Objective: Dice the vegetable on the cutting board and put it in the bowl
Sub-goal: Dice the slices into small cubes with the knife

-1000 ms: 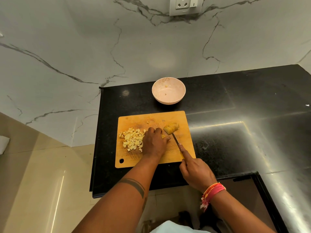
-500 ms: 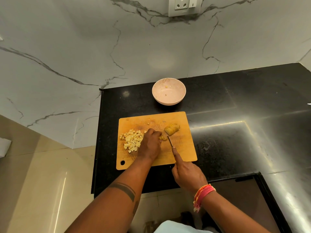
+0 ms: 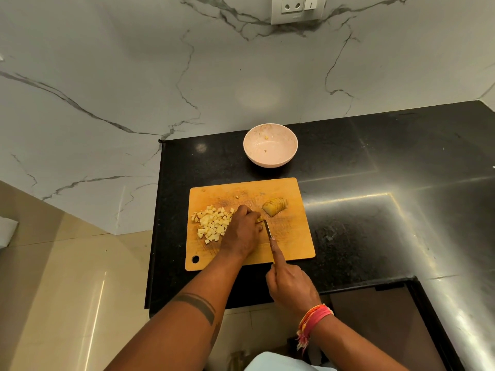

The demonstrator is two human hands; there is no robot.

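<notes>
Right hand (image 3: 290,286) grips a thin steel knife (image 3: 268,231), index finger laid along the spine, blade tip down on the rectangular wooden cutting board (image 3: 292,242). Left hand (image 3: 242,231) has fingers curled over a small vegetable piece right by the blade; piece mostly hidden. Pale yellow dice pile (image 3: 211,223) on board's left. Sliced yellow vegetable chunk (image 3: 275,206) on board's far right, clear of both hands. Pink round bowl (image 3: 270,148) beyond the board on black stone counter (image 3: 375,210), holding only a few scraps.

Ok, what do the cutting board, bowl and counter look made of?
Cutting board: looks like wood or bamboo, matte tan, scored with knife marks. Bowl: pale pink and matte, possibly plastic or ceramic; can't tell. Counter: polished black speckled stone, likely granite, reflecting light.
</notes>
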